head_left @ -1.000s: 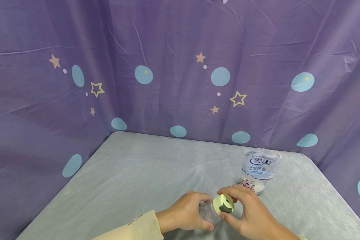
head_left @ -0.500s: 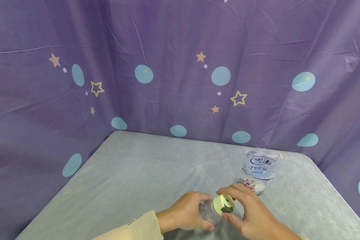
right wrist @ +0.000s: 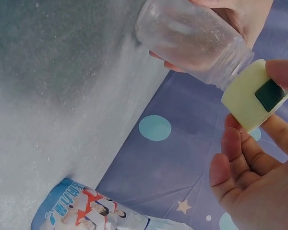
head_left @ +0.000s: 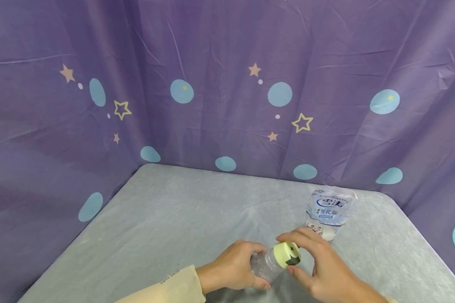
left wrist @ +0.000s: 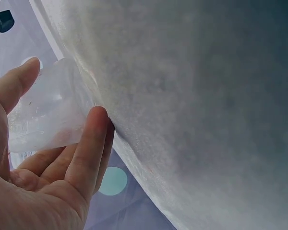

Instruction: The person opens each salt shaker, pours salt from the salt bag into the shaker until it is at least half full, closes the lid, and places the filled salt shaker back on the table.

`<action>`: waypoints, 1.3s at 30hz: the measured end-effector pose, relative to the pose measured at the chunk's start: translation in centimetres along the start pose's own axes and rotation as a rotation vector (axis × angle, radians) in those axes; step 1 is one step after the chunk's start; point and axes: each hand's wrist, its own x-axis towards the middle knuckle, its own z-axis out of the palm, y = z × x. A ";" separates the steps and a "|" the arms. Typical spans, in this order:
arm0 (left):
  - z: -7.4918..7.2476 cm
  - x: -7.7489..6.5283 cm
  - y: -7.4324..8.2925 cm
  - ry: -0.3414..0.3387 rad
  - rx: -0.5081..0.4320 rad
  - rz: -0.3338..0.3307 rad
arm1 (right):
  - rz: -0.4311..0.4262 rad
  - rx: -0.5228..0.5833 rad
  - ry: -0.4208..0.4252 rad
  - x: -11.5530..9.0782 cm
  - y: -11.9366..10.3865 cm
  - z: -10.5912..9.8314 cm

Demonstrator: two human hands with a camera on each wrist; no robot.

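Note:
My left hand (head_left: 238,266) grips a clear, see-through shaker jar (head_left: 264,266) round its body, low over the front of the table. The jar tilts to the right. At its mouth, my right hand (head_left: 323,264) pinches a pale yellow-green cap (head_left: 285,254) with a dark green patch between thumb and fingers. The right wrist view shows the threaded neck of the jar (right wrist: 192,40) bare, with the cap (right wrist: 249,98) right at its end. In the left wrist view, thumb and fingers of the left hand (left wrist: 53,177) lie on opposite sides of the jar.
A blue and white bag of salt (head_left: 329,210) stands upright behind the right hand, its lower part partly covered by that hand. The table has a grey-white cloth (head_left: 182,210). A purple curtain (head_left: 220,105) with stars and blue dots rises behind and beside it.
The right hand has shifted slightly up and right with the cap, and more of the jar's neck shows. The left hand has hardly moved.

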 end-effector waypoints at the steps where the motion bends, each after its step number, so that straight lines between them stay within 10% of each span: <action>1: 0.0 0.0 0.0 0.005 0.001 0.000 | -0.007 0.000 0.010 0.0 0.0 -0.1; 39: -0.4 -1.0 -0.7 0.080 0.160 -0.047 | 0.052 -0.085 0.045 -2.2 1.8 -0.9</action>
